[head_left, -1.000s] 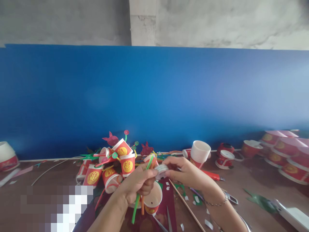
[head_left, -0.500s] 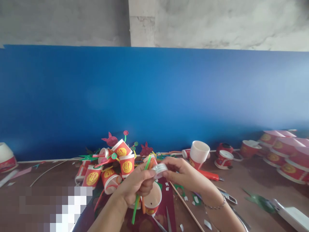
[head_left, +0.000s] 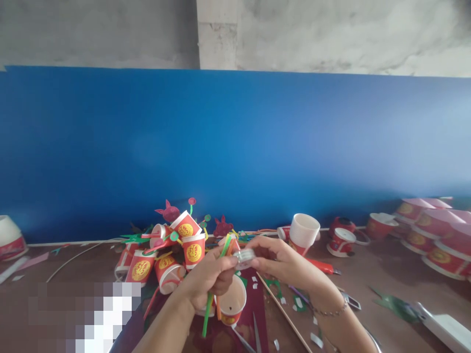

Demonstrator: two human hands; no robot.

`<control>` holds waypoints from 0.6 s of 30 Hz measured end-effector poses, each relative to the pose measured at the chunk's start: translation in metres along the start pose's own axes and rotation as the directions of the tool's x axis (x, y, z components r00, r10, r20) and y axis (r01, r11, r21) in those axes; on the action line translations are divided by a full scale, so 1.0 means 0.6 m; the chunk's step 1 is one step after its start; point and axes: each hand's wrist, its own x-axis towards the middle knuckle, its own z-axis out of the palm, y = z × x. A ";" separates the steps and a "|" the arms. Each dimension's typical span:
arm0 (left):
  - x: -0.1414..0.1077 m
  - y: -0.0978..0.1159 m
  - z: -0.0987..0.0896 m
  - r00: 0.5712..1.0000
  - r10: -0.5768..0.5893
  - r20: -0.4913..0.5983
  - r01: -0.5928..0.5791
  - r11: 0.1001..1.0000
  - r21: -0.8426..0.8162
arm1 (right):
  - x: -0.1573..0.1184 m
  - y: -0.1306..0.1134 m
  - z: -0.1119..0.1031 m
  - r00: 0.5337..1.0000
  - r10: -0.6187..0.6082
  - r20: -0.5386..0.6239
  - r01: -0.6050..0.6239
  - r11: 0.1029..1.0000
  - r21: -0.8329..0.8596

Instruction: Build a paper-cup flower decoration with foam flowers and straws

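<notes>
My left hand [head_left: 210,278] is closed around a green straw [head_left: 208,316] and an orange straw [head_left: 218,311], which slant up through its fist. Between the thumb and fingers of my right hand [head_left: 281,262] is a small roll of clear tape [head_left: 246,259]. The roll's left side is at my left thumb tip; whether a strip is pulled loose cannot be made out. Just beneath both hands stands an open red-and-white paper cup [head_left: 232,304], partly covered by my left hand.
Red paper cups with straw and paper pieces [head_left: 180,245] are heaped at left. Scissors [head_left: 253,338], a wooden stick [head_left: 283,311] and paper scraps lie in front. At right are a white cup [head_left: 304,228], an orange cutter [head_left: 319,266], a glue gun [head_left: 441,326] and stacked cups [head_left: 437,235].
The tape roll has tilted flatter and shifted slightly right and down. My right wrist has lowered a little, while my left hand keeps its hold on the straws.
</notes>
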 end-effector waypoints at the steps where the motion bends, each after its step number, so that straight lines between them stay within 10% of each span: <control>1: -0.001 0.001 -0.001 1.000 0.005 0.026 -0.005 1.000 -0.010 | 0.002 0.004 -0.002 0.999 -0.007 0.043 0.004 0.998 0.065; 5: -0.002 0.001 -0.004 0.997 0.005 0.073 -0.005 1.000 -0.005 | 0.004 0.006 -0.004 0.995 -0.056 0.080 0.050 0.995 0.084; 14: 0.004 -0.005 -0.008 0.998 -0.039 -0.050 0.048 0.981 0.189 | -0.012 -0.020 0.013 0.998 -0.038 -0.054 0.009 0.890 -0.457; 18: 0.004 -0.001 -0.005 0.998 -0.037 -0.054 0.042 0.995 0.086 | -0.002 -0.004 0.008 0.998 -0.009 -0.057 -0.005 0.968 -0.251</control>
